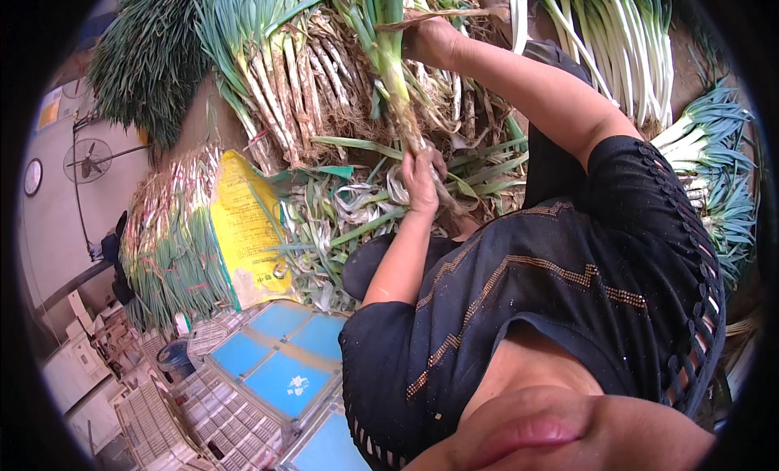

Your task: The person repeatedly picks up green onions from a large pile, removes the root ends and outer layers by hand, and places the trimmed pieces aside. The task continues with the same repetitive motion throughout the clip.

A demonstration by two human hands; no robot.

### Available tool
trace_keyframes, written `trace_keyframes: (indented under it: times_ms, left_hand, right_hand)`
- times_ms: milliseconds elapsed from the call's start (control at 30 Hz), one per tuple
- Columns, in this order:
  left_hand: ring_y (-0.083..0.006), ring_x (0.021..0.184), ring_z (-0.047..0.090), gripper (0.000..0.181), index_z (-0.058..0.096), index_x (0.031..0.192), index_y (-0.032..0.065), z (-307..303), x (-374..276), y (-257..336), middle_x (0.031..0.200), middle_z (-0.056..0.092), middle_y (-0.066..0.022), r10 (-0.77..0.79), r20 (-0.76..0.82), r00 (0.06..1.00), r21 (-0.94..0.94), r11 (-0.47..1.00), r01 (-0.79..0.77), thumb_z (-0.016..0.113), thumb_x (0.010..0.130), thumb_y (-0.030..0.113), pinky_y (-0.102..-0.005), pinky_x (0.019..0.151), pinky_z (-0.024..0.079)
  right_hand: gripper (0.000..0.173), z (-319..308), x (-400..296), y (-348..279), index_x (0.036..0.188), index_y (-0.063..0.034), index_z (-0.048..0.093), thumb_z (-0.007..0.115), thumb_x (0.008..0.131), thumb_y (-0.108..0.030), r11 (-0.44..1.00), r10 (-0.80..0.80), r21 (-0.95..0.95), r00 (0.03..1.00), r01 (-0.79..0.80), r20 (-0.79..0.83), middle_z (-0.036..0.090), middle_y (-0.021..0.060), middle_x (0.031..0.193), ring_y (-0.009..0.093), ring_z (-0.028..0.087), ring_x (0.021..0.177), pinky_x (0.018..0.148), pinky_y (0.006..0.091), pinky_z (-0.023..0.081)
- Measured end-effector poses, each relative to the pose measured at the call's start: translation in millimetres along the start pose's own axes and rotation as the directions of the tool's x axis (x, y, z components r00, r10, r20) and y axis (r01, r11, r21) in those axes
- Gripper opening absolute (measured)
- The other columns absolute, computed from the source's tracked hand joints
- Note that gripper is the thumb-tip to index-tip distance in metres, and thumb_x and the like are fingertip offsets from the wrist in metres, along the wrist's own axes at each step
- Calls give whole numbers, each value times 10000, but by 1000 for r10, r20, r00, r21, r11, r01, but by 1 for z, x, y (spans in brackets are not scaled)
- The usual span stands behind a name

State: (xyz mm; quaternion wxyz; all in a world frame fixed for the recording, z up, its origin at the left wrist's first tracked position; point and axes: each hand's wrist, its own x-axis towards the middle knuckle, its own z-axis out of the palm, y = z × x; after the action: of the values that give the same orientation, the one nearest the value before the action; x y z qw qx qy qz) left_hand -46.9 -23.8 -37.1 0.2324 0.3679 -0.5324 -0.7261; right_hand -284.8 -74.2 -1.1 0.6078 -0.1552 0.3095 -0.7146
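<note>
My left hand (421,177) is closed around the soiled lower stem of a large leek or green onion (392,87), which runs up between my arms. My right hand (429,40) is beside its green upper part; a dry brown outer leaf (450,16) crosses over that hand, whose fingertips are partly hidden behind the stalk. Unpeeled stalks (298,87) with muddy roots lie beyond my hands. Stripped leaves and pale skins (365,203) are heaped below and beside my left hand.
Clean white stalks (627,57) lie at upper right, bundled ones (718,136) below them. Tied bundles (182,252) stand left beside a yellow printed sack (252,227). Plastic crates (225,404), blue panels (292,380) and a dark bucket (175,358) are at lower left.
</note>
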Motion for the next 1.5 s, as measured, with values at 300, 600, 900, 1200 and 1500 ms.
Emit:
trace_keyframes:
  times_ms: [300, 600, 900, 1200, 1500]
  left_hand:
    - [-263, 894, 551, 472, 455, 1073, 36, 41, 109, 79, 1027, 522, -160, 539, 131, 832, 756, 488, -435, 533, 840, 439, -433, 753, 452]
    - [-243, 611, 563, 172, 513, 780, 1, 39, 108, 50, 661, 572, -122, 584, 35, 811, 722, 546, -425, 502, 863, 151, -373, 560, 430]
    - [-340, 1087, 490, 413, 453, 1191, 22, -71, 36, -53, 1169, 510, -215, 47, -102, 994, 988, -114, 107, 527, 838, 222, -402, 937, 359]
    - [-90, 493, 437, 229, 512, 856, 51, 3, 72, 3, 595, 449, 6, -77, 21, 997, 44, 996, 76, 573, 854, 272, -233, 487, 378]
    - [-81, 480, 387, 170, 492, 812, 50, 5, 97, 27, 535, 370, 35, -263, 337, 904, -648, 632, 426, 511, 884, 204, -214, 482, 345]
  right_hand:
    - [359, 6, -12, -4, 988, -13, 610, 637, 799, -318, 933, -220, -325, 961, 157, -169, 622, 62, 891, 141, 560, 805, 751, 276, 426]
    - [343, -3, -7, -26, 946, 1, 622, 624, 798, -309, 854, -371, -495, 852, 157, -370, 646, 106, 821, 166, 605, 733, 672, 319, 473]
    - [307, -44, 30, -45, 788, 1, 609, 573, 811, -303, 829, -559, -368, 620, 421, -551, 538, 49, 628, 157, 476, 573, 555, 304, 392]
    - [313, 9, 8, -27, 1017, -25, 574, 566, 830, -276, 704, -307, -688, 949, 173, -76, 575, 56, 753, 134, 513, 624, 589, 307, 446]
    - [418, -28, 11, 26, 1065, -46, 602, 474, 886, -402, -43, 226, -988, 962, -146, -152, 628, 154, 845, 213, 610, 782, 743, 305, 497]
